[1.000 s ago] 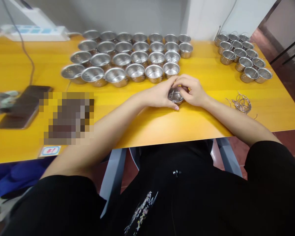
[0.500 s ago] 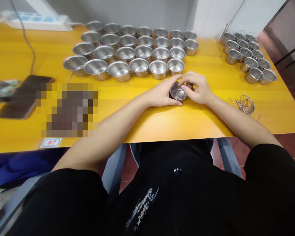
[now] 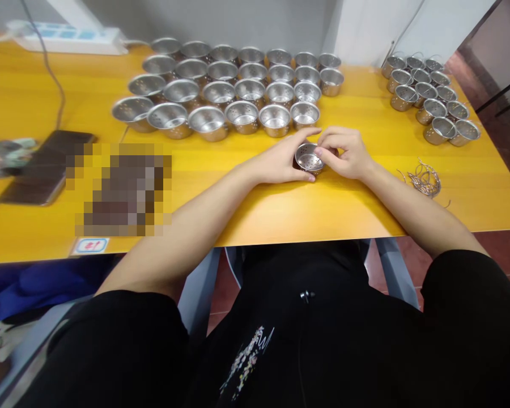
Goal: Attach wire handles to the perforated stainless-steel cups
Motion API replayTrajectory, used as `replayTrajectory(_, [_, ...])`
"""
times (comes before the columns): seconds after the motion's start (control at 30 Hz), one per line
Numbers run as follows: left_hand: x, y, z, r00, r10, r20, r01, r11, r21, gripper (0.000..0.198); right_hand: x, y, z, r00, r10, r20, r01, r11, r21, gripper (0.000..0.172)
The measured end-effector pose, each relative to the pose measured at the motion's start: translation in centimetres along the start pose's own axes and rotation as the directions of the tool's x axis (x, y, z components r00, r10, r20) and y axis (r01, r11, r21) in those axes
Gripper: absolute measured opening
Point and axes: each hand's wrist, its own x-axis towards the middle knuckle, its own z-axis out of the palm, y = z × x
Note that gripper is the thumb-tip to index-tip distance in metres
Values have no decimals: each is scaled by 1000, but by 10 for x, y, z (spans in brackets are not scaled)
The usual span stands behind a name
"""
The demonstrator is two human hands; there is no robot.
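My left hand [image 3: 280, 160] curves around the left side of a small perforated metal cup [image 3: 307, 160], thumb in front and fingers behind, holding it on the table. At the cup's right rim my right hand [image 3: 345, 153] is closed, thumb and index finger pinching a thin bent wire that reaches into the cup. Most of this wire is hidden by the fingers. A loose pile of similar bent wires [image 3: 425, 180] lies to the right of my right forearm.
Rows of perforated cups without handles [image 3: 209, 122] stand behind my hands. More cups with wire handles [image 3: 440, 130] are grouped at the back right. A phone [image 3: 46, 170], a blurred-out object [image 3: 123, 192] and a power strip [image 3: 72, 37] occupy the yellow table's left side [image 3: 17, 113].
My right fingers have shifted slightly at the cup's rim, and less of the wire shows inside the cup. My left hand keeps its hold.
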Motion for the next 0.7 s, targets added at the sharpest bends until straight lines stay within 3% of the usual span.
replayTrajectory(0.23, [-1, 8, -2, 1000, -20, -10, 20, 999, -26, 155, -3, 1, -12, 996, -37, 86, 32, 998, 54, 33])
replayTrajectory(0.5, [-1, 6, -5, 1000, -11, -1, 11, 1000, -3, 153, -3, 9, -16, 994, -23, 110, 17, 998, 59, 47])
replayTrajectory(0.7, [0, 6, -3, 1000, -2, 2, 2, 1000, -9, 154, -3, 7, -6, 996, 83, 24, -83, 997, -12, 50])
